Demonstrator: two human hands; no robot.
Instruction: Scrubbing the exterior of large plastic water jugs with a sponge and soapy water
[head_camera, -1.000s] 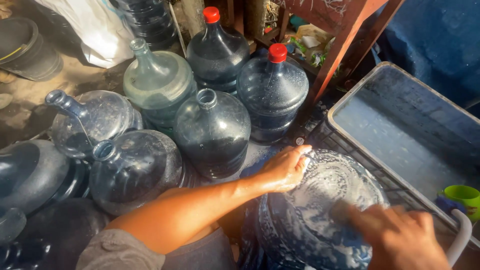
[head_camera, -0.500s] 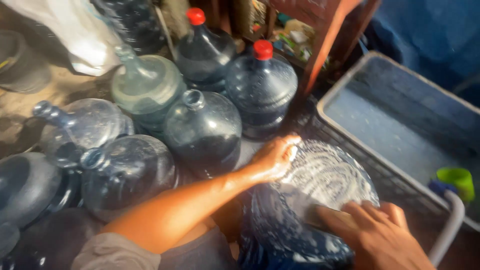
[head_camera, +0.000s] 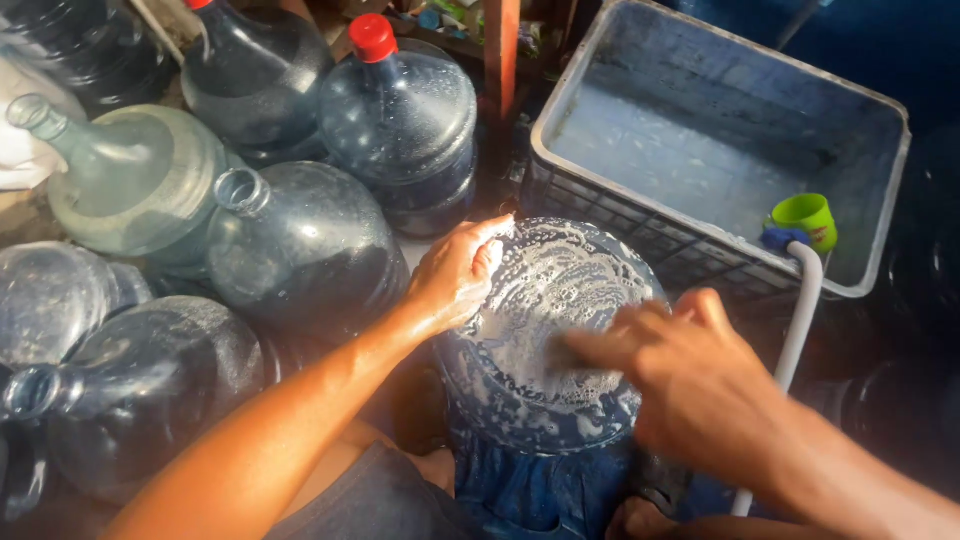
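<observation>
The large blue plastic water jug (head_camera: 545, 340), standing just beside the grey plastic crate (head_camera: 720, 130), is already lathered across its base, left hand (head_camera: 455, 272) flat on it, right hand (head_camera: 690, 385) scrubbing, grip unclear; rinsing remains.

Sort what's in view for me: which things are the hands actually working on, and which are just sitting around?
In hand:
- soapy blue jug, bottom up
- left hand bracing its edge
- right hand on the suds, blurred

Lying about:
- red-capped jug
- open-necked jugs, lying over
- grey crate
- green cup
- white pipe
</observation>
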